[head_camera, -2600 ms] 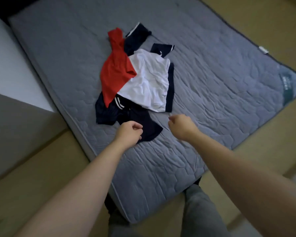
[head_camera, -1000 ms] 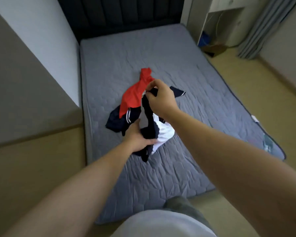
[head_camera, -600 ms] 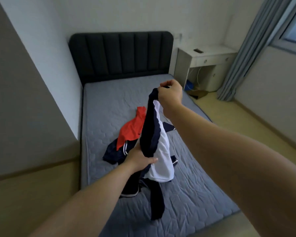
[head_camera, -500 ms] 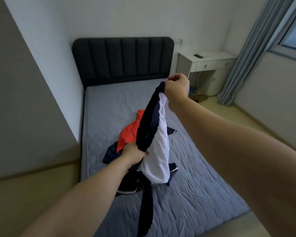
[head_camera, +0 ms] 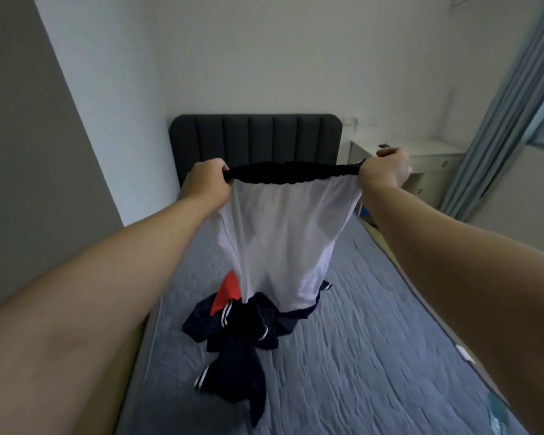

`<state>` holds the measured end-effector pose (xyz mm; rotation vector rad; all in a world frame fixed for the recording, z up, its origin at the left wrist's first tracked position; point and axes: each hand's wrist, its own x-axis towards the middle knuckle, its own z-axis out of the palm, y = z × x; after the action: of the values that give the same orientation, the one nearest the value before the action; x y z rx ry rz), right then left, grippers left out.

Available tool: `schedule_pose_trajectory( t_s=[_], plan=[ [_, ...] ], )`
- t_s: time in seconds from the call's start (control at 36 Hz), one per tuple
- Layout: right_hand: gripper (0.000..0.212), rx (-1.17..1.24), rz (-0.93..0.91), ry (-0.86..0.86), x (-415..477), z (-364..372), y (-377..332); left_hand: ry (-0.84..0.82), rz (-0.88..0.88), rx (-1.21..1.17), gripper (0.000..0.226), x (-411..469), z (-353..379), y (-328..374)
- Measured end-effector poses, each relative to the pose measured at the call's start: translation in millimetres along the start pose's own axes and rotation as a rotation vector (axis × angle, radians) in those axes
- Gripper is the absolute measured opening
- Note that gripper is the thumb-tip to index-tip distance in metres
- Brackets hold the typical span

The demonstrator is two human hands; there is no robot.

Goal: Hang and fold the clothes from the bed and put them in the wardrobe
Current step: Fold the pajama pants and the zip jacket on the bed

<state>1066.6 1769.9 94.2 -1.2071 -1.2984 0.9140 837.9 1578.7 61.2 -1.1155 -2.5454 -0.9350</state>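
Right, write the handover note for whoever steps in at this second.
Left hand: shut on one end of the dark waistband of the white garment.
Right hand: shut on the other end, band stretched flat, garment hanging above the bed.
On the mattress: navy clothes and a red piece, heaped.
Done: one garment lifted and spread.
Left: fold or hang it, then the rest; wardrobe not in view.

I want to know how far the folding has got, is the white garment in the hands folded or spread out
Spread out, not folded. The left hand and right hand stretch its dark band and the white garment hangs open.
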Motion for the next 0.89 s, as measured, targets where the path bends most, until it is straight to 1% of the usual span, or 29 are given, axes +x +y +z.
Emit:
schedule_pose_trajectory(
  t_s=[0.06, 0.17, 0.25, 0.33, 0.44, 0.5, 0.56, 0.61, 0.64, 0.69, 0.75, 0.83, 0.89],
  plan=[
    [0.024, -0.028, -0.017, -0.037, 20.7, -7.6, -0.1, 0.024, -0.041, 0.026, 0.011, 1.6, 3.9, 21.7],
    [0.031, -0.087, -0.053, -0.069, 59.7, -23.8, -4.7, 0.067, -0.076, 0.036, 0.012, 4.2, 11.6, 62.0],
    [0.038, -0.136, -0.152, -0.123, 82.8, -33.2, -8.1, 0.113, -0.059, -0.007, 0.011, 8.5, 11.3, 86.4],
    [0.034, -0.192, -0.279, -0.233, 102.5, -43.1, -3.7, 0.064, 0.013, 0.044, 0.015, 11.3, 6.4, 100.6],
    [0.026, -0.438, -0.439, -0.501, 118.1, -56.7, 6.4, -0.119, 0.071, 0.203, 0.022, 6.7, -1.8, 103.4],
    [0.023, -0.541, -0.502, -0.638, 119.0, -61.1, 15.3, -0.262, 0.100, 0.286, 0.041, 0.7, -2.3, 100.1],
    [0.025, -0.734, -0.621, -0.787, 118.5, -64.3, 26.2, -0.397, 0.117, 0.373, 0.057, -4.3, 0.2, 97.2],
    [0.043, -1.014, -0.783, -0.907, 115.3, -67.8, 36.1, -0.497, 0.117, 0.424, 0.057, -6.9, 5.4, 93.1],
    [0.048, -1.145, -0.856, -0.932, 112.5, -69.2, 40.1, -0.544, 0.110, 0.435, 0.054, -7.2, 8.6, 91.0],
    [0.040, -1.352, -0.961, -0.952, 105.1, -69.1, 46.9, -0.662, 0.085, 0.434, 0.049, -8.1, 15.7, 87.0],
    [0.033, -1.487, -0.932, -1.019, 95.3, -65.1, 52.7, -0.789, 0.053, 0.382, 0.040, -9.8, 23.3, 82.5],
    [0.039, -1.678, -0.818, -1.174, 83.6, -58.1, 65.1, -0.970, -0.001, 0.361, 0.028, -13.5, 33.5, 79.4],
    [0.038, -1.806, -0.729, -1.267, 78.8, -53.1, 74.9, -1.148, -0.065, 0.400, 0.035, -14.8, 40.4, 77.4]
  ],
)
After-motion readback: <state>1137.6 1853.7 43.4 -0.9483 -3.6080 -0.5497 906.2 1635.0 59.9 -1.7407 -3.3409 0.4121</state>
